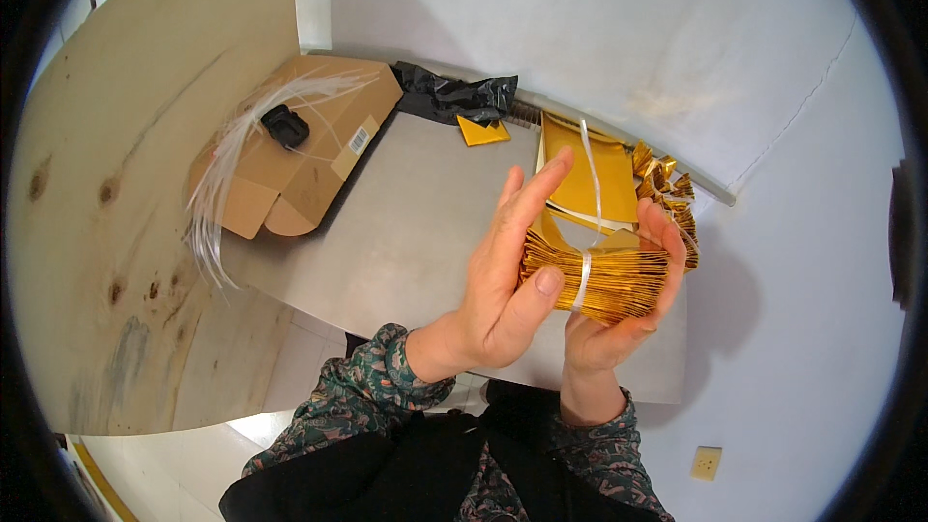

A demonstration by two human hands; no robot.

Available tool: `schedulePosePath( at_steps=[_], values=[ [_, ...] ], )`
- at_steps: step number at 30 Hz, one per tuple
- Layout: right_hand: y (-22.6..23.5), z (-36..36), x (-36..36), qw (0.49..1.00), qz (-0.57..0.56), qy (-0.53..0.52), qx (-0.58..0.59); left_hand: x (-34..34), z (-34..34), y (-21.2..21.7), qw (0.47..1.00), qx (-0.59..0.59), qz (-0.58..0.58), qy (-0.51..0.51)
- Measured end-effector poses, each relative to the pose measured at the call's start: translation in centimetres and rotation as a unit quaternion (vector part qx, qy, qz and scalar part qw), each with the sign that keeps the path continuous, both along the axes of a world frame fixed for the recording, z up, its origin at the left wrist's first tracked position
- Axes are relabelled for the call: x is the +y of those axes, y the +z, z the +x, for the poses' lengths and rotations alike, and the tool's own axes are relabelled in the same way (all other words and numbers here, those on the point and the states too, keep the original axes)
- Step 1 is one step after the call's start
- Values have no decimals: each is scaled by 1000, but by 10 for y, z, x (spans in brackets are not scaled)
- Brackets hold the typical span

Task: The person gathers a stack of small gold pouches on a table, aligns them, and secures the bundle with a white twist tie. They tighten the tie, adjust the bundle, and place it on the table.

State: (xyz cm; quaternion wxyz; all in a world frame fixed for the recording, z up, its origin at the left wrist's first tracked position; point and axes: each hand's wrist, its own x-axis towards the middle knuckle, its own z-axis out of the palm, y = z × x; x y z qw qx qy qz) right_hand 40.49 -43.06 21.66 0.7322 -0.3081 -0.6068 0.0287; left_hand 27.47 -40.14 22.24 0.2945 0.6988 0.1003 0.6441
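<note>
A bundle of folded gold foil paper, tied round its middle with a white plastic strip, is raised over the table between my hands. My right hand curls round its right end from below, fingers closed against the folds. My left hand rests against its left end, with the fingers stretched out and the thumb along the near side. One loose end of the strip stands up beyond the bundle. Behind it, a stack of flat gold sheets lies on the table, partly hidden by my hands.
The metal table meets a white wall. At left, a cardboard box carries clear plastic strips and a black object. At the back lie black plastic, a gold packet and crumpled gold bundles. A wooden board borders the left.
</note>
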Motion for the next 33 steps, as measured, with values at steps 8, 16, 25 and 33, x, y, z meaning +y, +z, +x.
schedulePosePath(
  at_steps=[8,16,25,33],
  values=[
    [6,17,1,998,-10,-32,50,5,23,12,999,26,25,15],
    [13,39,5,999,-21,-17,31,6,52,15,998,-13,12,65],
    [34,89,-7,989,22,-31,-142,-7,73,14,989,-107,-92,45],
    [24,81,-26,990,57,-76,-106,-35,81,24,979,-153,-132,31]
  ],
)
